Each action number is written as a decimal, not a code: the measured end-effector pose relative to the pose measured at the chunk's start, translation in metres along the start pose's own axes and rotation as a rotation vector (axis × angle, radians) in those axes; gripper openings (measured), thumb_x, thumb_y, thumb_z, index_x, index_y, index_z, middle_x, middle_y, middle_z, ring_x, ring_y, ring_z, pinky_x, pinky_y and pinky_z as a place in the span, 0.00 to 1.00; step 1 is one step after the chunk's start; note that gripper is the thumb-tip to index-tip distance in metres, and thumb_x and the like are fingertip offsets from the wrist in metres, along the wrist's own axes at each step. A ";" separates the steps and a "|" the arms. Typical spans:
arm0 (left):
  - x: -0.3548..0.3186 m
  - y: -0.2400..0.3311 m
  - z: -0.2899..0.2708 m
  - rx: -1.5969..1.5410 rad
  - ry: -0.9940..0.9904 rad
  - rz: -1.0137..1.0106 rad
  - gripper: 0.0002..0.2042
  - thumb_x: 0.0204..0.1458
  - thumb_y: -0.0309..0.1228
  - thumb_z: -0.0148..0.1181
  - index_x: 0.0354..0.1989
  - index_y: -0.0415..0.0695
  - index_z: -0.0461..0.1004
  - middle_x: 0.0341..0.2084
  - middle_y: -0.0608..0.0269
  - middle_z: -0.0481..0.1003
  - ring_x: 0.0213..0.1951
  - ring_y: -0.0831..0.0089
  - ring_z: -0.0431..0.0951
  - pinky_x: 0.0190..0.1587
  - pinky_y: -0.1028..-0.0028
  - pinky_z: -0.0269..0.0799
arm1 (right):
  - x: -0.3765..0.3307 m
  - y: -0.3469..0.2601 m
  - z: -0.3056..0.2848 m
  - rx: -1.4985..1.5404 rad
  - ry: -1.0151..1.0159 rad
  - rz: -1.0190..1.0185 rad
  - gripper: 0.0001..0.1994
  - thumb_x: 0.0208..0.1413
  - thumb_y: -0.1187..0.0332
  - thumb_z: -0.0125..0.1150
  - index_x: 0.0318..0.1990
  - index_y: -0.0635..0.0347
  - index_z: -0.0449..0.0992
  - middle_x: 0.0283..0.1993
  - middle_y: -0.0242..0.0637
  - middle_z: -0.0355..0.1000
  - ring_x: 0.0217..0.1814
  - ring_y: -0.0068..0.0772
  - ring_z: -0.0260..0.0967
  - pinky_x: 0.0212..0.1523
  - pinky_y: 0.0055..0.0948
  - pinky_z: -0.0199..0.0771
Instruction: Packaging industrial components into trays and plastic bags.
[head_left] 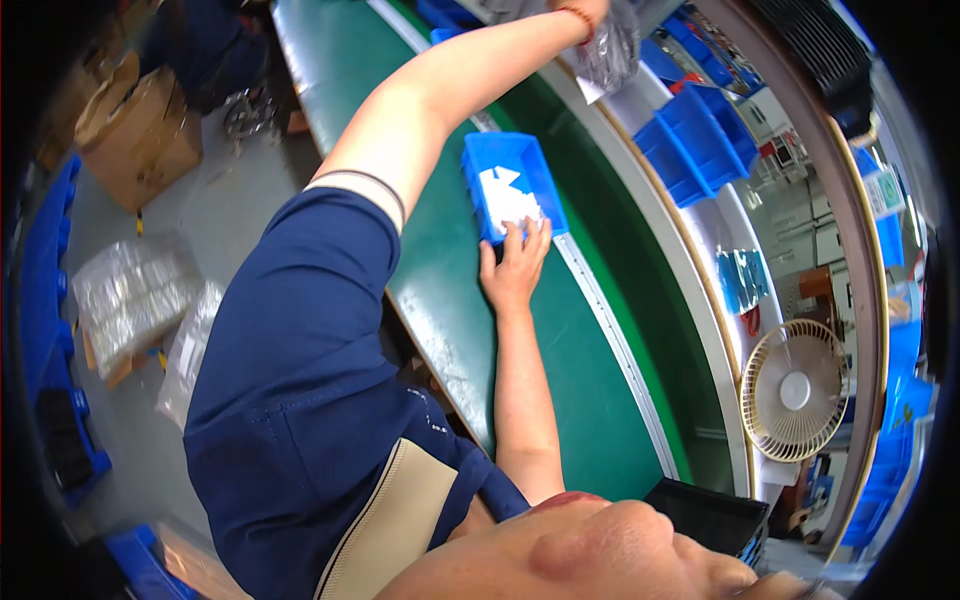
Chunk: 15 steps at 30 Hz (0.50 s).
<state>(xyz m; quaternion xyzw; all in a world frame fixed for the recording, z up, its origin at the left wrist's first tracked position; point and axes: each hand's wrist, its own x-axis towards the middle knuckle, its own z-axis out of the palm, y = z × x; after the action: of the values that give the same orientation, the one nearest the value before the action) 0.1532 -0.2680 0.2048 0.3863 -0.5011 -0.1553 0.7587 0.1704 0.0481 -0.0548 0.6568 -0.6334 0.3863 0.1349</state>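
A small blue bin (530, 160) with white plastic pieces (508, 200) sits on the green belt (580, 400). My right hand (515, 268) lies flat at the bin's near rim, fingers stretched onto the white pieces and gripping nothing. My left arm reaches far up the belt. My left hand (588, 8), with a bead bracelet at the wrist, is mostly cut off by the top edge. It holds a crumpled clear plastic bag (612, 50) that hangs above the belt's far side.
Blue bins (700, 140) stand on the white shelf beyond the belt, with a beige fan (795, 390) and a black tray (710, 515) nearer me. On the floor are a cardboard box (135, 125) and bagged parts (130, 295). Another person (215, 45) is at the top left.
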 end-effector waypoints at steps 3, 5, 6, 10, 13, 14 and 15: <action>0.019 0.004 -0.019 -0.156 0.086 -0.036 0.09 0.52 0.31 0.43 0.33 0.38 0.67 0.29 0.40 0.72 0.36 0.43 0.71 0.38 0.55 0.66 | 0.002 -0.001 0.002 -0.013 0.017 -0.040 0.21 0.38 0.69 0.65 0.44 0.60 0.68 0.53 0.52 0.57 0.64 0.63 0.45 0.59 0.51 0.52; 0.036 0.006 -0.042 -0.219 0.106 -0.056 0.10 0.52 0.32 0.44 0.32 0.38 0.68 0.27 0.41 0.73 0.35 0.44 0.72 0.37 0.55 0.66 | 0.005 -0.009 0.003 -0.004 0.013 -0.061 0.22 0.38 0.70 0.65 0.44 0.59 0.68 0.53 0.52 0.57 0.63 0.64 0.45 0.59 0.52 0.52; 0.056 -0.011 -0.047 -0.094 0.178 -0.018 0.10 0.51 0.31 0.46 0.30 0.37 0.69 0.26 0.41 0.73 0.34 0.45 0.73 0.35 0.57 0.67 | 0.006 -0.016 0.005 0.007 0.002 -0.083 0.22 0.38 0.70 0.65 0.44 0.59 0.68 0.53 0.52 0.57 0.63 0.64 0.45 0.60 0.52 0.51; 0.020 0.022 -0.105 -0.404 0.105 0.045 0.08 0.49 0.29 0.48 0.29 0.37 0.70 0.24 0.43 0.73 0.32 0.50 0.75 0.33 0.61 0.67 | -0.003 0.000 0.001 -0.056 -0.006 -0.020 0.22 0.38 0.70 0.65 0.45 0.59 0.68 0.55 0.52 0.56 0.64 0.64 0.44 0.61 0.53 0.49; 0.019 0.024 -0.186 -0.357 0.092 0.052 0.07 0.49 0.27 0.48 0.30 0.37 0.71 0.24 0.47 0.73 0.29 0.57 0.75 0.32 0.67 0.67 | 0.001 -0.006 0.003 -0.068 -0.056 -0.034 0.27 0.39 0.66 0.67 0.49 0.59 0.66 0.58 0.54 0.54 0.66 0.64 0.41 0.62 0.55 0.45; 0.014 0.019 -0.209 -0.391 0.102 0.056 0.07 0.49 0.27 0.48 0.29 0.37 0.71 0.23 0.49 0.73 0.29 0.61 0.74 0.32 0.69 0.67 | 0.001 -0.010 0.003 -0.068 -0.057 -0.024 0.29 0.39 0.65 0.67 0.52 0.59 0.64 0.60 0.55 0.52 0.66 0.65 0.39 0.63 0.55 0.43; 0.008 0.011 -0.228 -0.426 0.111 0.060 0.07 0.50 0.26 0.48 0.29 0.37 0.71 0.23 0.51 0.74 0.29 0.65 0.74 0.32 0.70 0.67 | 0.001 -0.013 0.003 -0.069 -0.057 -0.012 0.32 0.40 0.63 0.68 0.54 0.59 0.62 0.61 0.56 0.50 0.67 0.65 0.37 0.63 0.55 0.42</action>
<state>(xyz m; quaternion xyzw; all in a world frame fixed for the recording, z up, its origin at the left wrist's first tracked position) 0.3557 -0.1674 0.1722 0.2100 -0.4257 -0.2136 0.8538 0.1833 0.0476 -0.0519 0.6664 -0.6459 0.3443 0.1418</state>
